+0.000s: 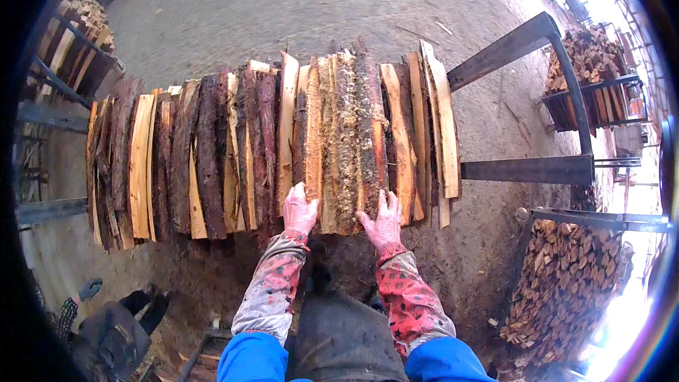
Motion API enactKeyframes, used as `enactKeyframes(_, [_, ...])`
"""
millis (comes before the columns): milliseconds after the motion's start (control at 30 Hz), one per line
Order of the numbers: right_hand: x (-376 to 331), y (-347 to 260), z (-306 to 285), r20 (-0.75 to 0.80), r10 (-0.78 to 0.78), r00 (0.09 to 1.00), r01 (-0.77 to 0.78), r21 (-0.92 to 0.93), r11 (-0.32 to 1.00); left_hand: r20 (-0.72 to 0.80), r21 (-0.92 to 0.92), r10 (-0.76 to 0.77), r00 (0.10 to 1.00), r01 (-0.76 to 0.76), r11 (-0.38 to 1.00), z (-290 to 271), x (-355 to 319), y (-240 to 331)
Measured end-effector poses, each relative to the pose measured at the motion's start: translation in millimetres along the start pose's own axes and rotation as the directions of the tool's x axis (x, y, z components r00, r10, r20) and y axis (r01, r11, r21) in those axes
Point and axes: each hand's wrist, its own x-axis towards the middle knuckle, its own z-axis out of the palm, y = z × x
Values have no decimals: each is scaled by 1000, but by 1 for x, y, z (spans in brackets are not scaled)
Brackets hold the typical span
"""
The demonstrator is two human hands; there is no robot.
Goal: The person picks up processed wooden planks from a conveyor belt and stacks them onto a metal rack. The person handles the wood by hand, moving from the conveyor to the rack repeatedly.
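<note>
A long row of split firewood point(212, 155) lies side by side in front of me, with brown bark and pale cut faces mixed. My left hand point(300, 212) rests on the near ends of the pieces around the middle, its fingers stretched forward. To the right, my right hand point(384, 223) touches the near ends too, thumb and fingers apart. Between the hands is a rough, flaky-barked piece point(347, 141). Patterned red and grey sleeve covers, smeared with dirt, reach down to my wrists.
Dark metal rack arms point(527, 171) extend past the right end of the row, and others point(53, 210) past the left. More stacked firewood point(562, 276) stands at the right and far right. At the lower left is a co-worker point(113, 336) with a gloved hand.
</note>
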Motion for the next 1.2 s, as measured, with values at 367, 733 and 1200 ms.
enactKeyframes(367, [-7, 4, 10, 67, -200, 977, 185, 186, 965, -194, 105, 54, 980, -34, 994, -25, -94, -24])
enactKeyframes(733, [-142, 109, 35, 352, -102, 930, 29, 206, 978, 129, 67, -234, 964, 227, 972, -9, -203, -38])
enactKeyframes(1200, [-85, 215, 9, 557, -283, 780, -34, 491, 871, 27, -77, -380, 925, 381, 921, 36, -278, 35])
